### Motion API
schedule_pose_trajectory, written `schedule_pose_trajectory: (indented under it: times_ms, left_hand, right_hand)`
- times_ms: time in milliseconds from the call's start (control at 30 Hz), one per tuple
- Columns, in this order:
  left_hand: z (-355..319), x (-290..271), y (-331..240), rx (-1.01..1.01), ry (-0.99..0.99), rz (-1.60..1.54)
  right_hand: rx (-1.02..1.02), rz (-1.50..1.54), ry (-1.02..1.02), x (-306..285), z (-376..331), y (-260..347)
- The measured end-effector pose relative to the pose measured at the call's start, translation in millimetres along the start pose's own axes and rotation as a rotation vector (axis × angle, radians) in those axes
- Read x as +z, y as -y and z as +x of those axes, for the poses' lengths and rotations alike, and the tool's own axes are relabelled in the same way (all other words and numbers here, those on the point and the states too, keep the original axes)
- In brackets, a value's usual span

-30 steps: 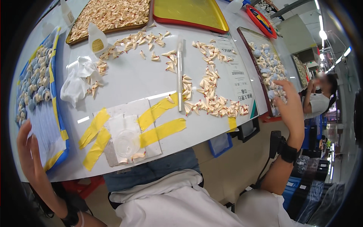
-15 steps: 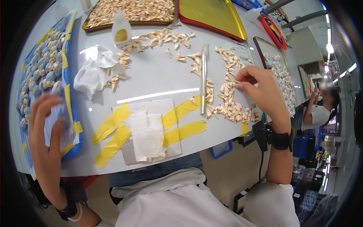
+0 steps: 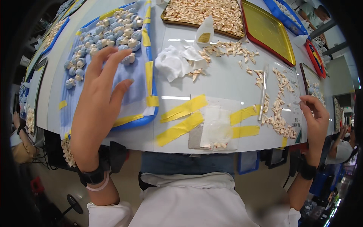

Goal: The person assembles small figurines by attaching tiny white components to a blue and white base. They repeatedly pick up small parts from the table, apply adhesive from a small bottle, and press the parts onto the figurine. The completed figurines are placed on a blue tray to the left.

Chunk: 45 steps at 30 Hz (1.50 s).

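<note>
My left hand [image 3: 96,90] is over a blue tray [image 3: 145,119], fingers apart and nothing visible between them. Its fingertips are close to small blue-and-cream round figures [image 3: 130,58] grouped on the blue cloth lining [image 3: 134,87]. At the right, my right hand [image 3: 317,117] has thumb and forefinger brought together; whatever they hold, if anything, is too small to make out. Beside that hand lie loose cream, pointed pieces with reddish tips [image 3: 278,104]. A slim metallic rod [image 3: 263,90] lies left of those pieces.
A board [image 3: 195,138] with a clear round disc [image 3: 220,131] is held by yellow tape strips [image 3: 181,126]. Behind stand a white glue-like bottle [image 3: 205,30], crumpled white tissue [image 3: 172,62], a tray of pointed pieces [image 3: 166,17] and a gold tray [image 3: 264,28]. Other people work nearby.
The view has swung left, bringing the whole blue tray into sight. My left hand has moved further over the tray near the figures; my right hand has drawn away from the loose pieces.
</note>
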<state>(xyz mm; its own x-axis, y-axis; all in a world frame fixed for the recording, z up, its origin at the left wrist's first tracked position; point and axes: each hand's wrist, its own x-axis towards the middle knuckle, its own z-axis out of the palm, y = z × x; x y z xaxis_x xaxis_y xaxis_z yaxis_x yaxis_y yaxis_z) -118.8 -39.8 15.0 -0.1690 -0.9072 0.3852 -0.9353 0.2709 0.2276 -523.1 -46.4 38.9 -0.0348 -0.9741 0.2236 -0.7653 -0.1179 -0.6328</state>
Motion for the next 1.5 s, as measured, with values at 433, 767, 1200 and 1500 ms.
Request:
schedule_pose_trajectory:
  times_ms: [433, 767, 1200, 1500]
  left_hand:
    - [2.0, -5.7, 16.3, -0.262, 0.245, -0.236]
    - [-66.5, -9.7, -26.1, -0.118, 0.135, -1.077]
    - [-76.1, 33.6, -92.6, -0.436, 0.032, -1.927]
    - [-76.6, 37.1, -96.3, -0.223, 0.126, -1.64]
  right_hand:
    - [0.035, 0.271, -0.079, 16.4, -21.5, 47.6]
    - [-0.274, 0.227, 0.42, 73.9, -18.0, 105.8]
    - [-0.454, -0.039, 0.327, 87.4, -22.1, 115.1]
    - [-0.269, 0.478, 0.319, 67.7, -58.9, 100.4]
